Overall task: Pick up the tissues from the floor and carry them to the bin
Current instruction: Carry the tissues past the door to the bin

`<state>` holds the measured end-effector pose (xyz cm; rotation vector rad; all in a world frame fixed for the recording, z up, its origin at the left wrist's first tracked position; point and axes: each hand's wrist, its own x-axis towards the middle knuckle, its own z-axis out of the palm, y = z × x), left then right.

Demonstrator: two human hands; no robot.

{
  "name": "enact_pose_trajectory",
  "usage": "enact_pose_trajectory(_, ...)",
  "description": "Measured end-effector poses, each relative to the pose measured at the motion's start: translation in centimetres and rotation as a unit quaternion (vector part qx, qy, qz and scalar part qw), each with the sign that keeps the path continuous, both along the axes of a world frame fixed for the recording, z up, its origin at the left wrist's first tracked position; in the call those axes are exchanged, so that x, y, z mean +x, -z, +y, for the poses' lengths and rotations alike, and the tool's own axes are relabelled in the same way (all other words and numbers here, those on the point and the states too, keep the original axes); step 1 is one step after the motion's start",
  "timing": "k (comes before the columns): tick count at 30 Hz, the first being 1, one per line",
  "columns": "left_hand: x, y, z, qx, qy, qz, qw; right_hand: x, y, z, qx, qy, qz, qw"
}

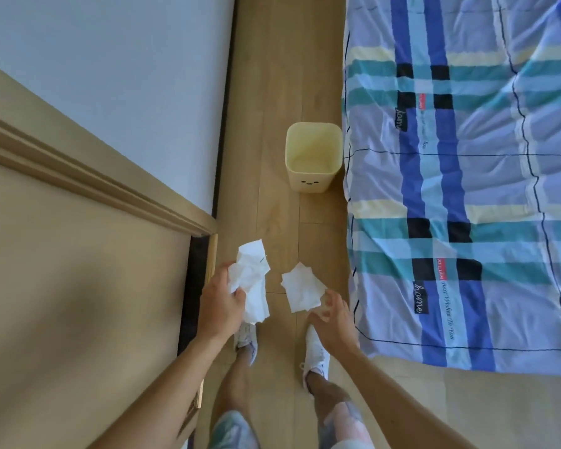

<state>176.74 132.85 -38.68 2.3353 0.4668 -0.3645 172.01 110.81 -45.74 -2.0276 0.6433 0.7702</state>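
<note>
two tissues in play. right hand [332, 314] fingers spread and curled, empty, just short of the flat tissue [302, 290] lying ahead and slightly left of the fingertips, long axis toward the bin. left hand [222, 298] closed on the crumpled tissue [251, 280]. yellow bin [313, 157] well ahead, open, floor [272, 92] path clear; bed cover [467, 189] along the right.

Plaid bedcover [467, 189] bearing, twice along its blue stripes, a black patch with white script "home" [419, 298], a red tag reading "XI LIAN" [440, 269], and a line of script reading "Best Wishes To You" [447, 311].
</note>
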Motion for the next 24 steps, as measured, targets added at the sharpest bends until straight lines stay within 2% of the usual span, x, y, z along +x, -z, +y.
enact_pose_trajectory(4,3.6,9.4,2.3,0.004,0.028,0.027,0.999,2.3,9.7,2.1,-0.046,-0.023,0.023,0.998)
enact_pose_trajectory(9,6.4,22.6,4.6,0.004,0.062,0.049,0.997,4.3,23.9,4.2,-0.06,-0.023,0.039,0.997)
enact_pose_trajectory(14,7.7,33.9,6.1,0.003,0.106,0.051,0.993,3.9,37.7,5.6,-0.119,-0.079,0.044,0.989)
enact_pose_trajectory(17,7.8,38.9,6.6,0.02,0.117,0.048,0.992,3.4,43.9,5.9,-0.172,-0.131,0.045,0.975)
enact_pose_trajectory(24,7.2,47.0,8.1,-0.028,0.137,0.049,0.989,2.7,54.3,6.3,-0.294,-0.25,0.01,0.922)
